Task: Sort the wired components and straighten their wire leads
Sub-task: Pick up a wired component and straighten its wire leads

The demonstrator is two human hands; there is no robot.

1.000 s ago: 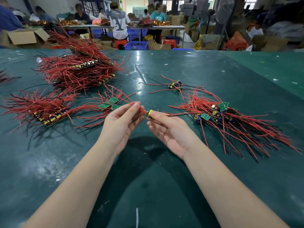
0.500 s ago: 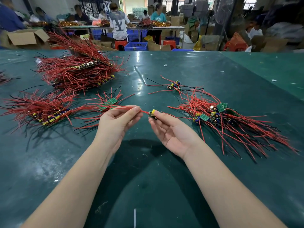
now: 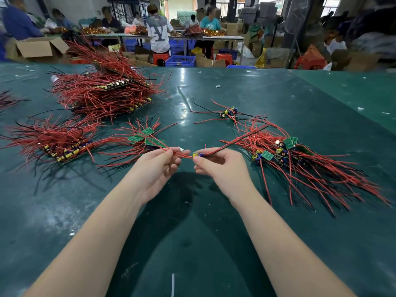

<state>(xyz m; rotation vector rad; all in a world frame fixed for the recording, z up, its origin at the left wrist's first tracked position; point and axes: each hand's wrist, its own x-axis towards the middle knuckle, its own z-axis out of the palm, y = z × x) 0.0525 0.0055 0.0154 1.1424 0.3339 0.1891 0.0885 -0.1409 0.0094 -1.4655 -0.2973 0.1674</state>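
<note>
Component [image 3: 197, 155]: small board, yellow and blue parts, held above the middle of the surface [image 3: 192, 232], pinched at the fingertips of the right hand [image 3: 222, 168]. Grip clamped on it.
Leads [image 3: 182, 154]: red, running left from the component into the left hand [image 3: 158, 166], whose grip is closed around them; another bundle arcs up and right.
Loose pile [image 3: 300, 166]: near the right edge.
Sorted stacks [image 3: 64, 144]: toward the left edge.
</note>
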